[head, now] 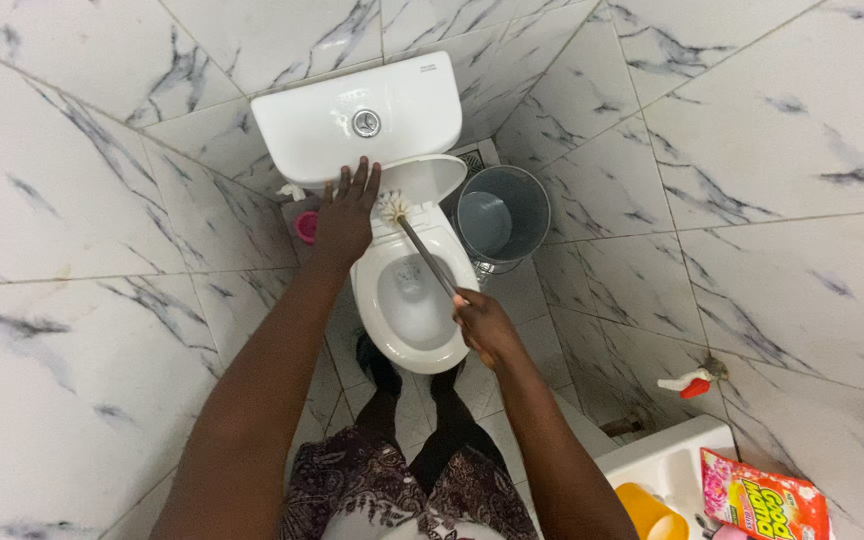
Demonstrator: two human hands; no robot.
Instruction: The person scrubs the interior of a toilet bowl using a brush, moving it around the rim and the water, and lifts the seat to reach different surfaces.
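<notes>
Toilet brush [418,243] runs on a slant over the white toilet bowl [414,330], its bristle head at about eleven o'clock against the back rim, just below the raised lid [432,178], its dark handle coming down to five o'clock into our right hand [484,325]. That hand's fingers are clenched around the end of the handle. Our left hand [344,222] lies flat at ten o'clock from the bowl, its fingers released and spread, touching the front of the white cistern [352,120]. At two o'clock from the bowl stands a grey bucket [503,213] on the floor, near the marble-tiled wall. At five o'clock, low in the view, a yellow cup [647,513] and a pink powder packet [764,505] rest on a white washbasin [667,462].
</notes>
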